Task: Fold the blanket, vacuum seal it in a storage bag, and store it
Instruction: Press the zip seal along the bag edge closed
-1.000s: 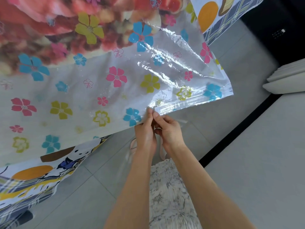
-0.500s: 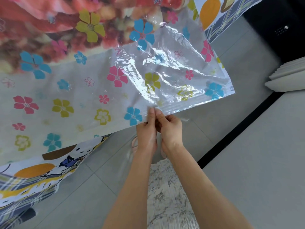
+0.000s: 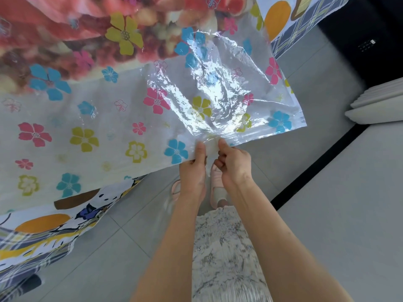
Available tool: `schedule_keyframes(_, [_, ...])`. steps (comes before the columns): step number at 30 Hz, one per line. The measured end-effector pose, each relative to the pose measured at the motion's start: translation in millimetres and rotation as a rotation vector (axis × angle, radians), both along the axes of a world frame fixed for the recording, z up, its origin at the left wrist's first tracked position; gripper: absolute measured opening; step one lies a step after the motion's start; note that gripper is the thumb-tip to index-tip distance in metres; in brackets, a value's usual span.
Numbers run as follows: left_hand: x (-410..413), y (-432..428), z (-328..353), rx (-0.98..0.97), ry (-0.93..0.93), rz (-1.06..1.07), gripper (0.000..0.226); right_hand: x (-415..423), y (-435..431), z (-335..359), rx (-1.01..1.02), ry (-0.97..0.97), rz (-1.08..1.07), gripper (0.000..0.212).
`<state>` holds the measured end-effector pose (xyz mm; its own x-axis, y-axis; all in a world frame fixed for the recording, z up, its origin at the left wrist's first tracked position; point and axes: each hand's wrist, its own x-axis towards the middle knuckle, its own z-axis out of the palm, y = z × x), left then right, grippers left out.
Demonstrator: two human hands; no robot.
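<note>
At the near edge of the bed, a clear plastic storage bag (image 3: 196, 94) printed with pink, blue and yellow flowers lies over a cartoon-printed bed sheet (image 3: 65, 225). Its mouth end juts out past the edge, above the grey tiled floor (image 3: 305, 171). The plush red-and-pink floral blanket (image 3: 65, 40) is inside the bag at the far end, well apart from the mouth.

The left hand (image 3: 193, 171) and right hand (image 3: 234, 166) are just beside each other at the mouth strip. Each pinches the film, thumb on top and curled fingers beneath.

The film looks thin, light and slick. The empty stretch crinkles and sags, so it will likely flop and slide unless held taut. The closure strip along the edge seems the firmest part and the sensible place to take hold, working outward along it with a tight pinch. The blanket is soft and bulky and probably anchors the far end. Whether the strip is already pressed shut between the hands cannot be told.
</note>
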<state>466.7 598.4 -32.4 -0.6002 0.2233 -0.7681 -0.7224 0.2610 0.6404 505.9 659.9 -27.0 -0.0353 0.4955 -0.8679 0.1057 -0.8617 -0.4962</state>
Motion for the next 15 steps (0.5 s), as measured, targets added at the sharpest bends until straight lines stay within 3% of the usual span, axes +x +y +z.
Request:
schedule_keyframes(10, [3,3,-1,0.056,-0.012,0.083,0.041,6,16,-3,-0.043,0.044,-0.018,0.015])
schedule_keyframes(15, [5,3,-3,0.180,-0.010,0.163,0.022,16,29,0,-0.144,0.163,-0.027,0.008])
